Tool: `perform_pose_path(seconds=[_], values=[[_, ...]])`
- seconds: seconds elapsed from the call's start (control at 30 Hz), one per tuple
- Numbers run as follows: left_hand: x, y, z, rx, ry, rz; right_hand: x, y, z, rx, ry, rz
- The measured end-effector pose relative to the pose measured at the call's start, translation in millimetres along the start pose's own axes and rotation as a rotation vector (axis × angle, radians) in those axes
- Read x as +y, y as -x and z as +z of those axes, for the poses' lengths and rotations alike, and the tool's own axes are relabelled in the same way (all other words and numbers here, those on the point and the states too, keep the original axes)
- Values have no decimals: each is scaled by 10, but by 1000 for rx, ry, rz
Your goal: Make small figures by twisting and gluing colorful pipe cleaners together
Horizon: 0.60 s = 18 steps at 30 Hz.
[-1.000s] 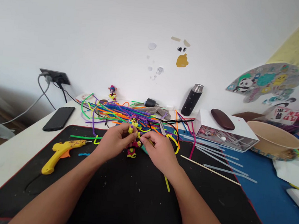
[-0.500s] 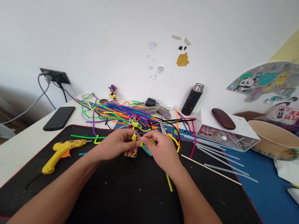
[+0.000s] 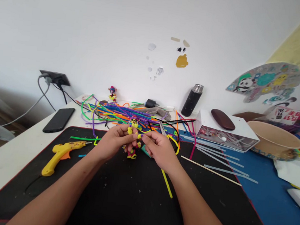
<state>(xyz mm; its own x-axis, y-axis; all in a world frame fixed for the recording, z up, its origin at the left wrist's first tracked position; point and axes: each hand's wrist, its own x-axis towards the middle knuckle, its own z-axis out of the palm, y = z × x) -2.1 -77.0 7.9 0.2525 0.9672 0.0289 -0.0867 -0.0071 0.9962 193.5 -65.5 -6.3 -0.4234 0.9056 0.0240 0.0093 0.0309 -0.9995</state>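
Over the middle of the black mat [image 3: 120, 201] my left hand [image 3: 114, 142] is closed round a small pipe-cleaner figure [image 3: 133, 139], yellow and purple with red feet, held upright. My right hand [image 3: 159, 150] pinches a yellow pipe cleaner [image 3: 166, 183] at the figure's side; the strand's free end trails toward me across the mat. Both hands touch the figure.
A yellow glue gun [image 3: 60, 153] lies on the mat at left, a black phone [image 3: 59, 119] beyond it. A heap of coloured pipe cleaners [image 3: 115, 113] lies behind the hands. At right are clear glue sticks [image 3: 220, 158], a wooden skewer [image 3: 210, 170], a white box [image 3: 226, 134], a black flask [image 3: 192, 100] and a paper bowl [image 3: 274, 138].
The figure has been raised and turned upright again after dipping half a second ago. The yellow strand now trails further toward me on the mat.
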Motion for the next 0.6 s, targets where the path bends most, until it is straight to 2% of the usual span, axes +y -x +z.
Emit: perform_pose_path(seconds=[0.17, 0.3, 0.43, 0.6], values=[[-1, -19, 48, 89, -189, 58, 19, 29, 28, 109, 454, -140], [-11, -14, 78, 164, -333, 80, -53, 61, 72, 100, 735, -124], [-49, -16, 64, 182, -414, 90, -93, 67, 73, 115, 877, -128], [-107, -27, 16, 147, -505, 87, -83, 71, 39, 139, 948, -173]])
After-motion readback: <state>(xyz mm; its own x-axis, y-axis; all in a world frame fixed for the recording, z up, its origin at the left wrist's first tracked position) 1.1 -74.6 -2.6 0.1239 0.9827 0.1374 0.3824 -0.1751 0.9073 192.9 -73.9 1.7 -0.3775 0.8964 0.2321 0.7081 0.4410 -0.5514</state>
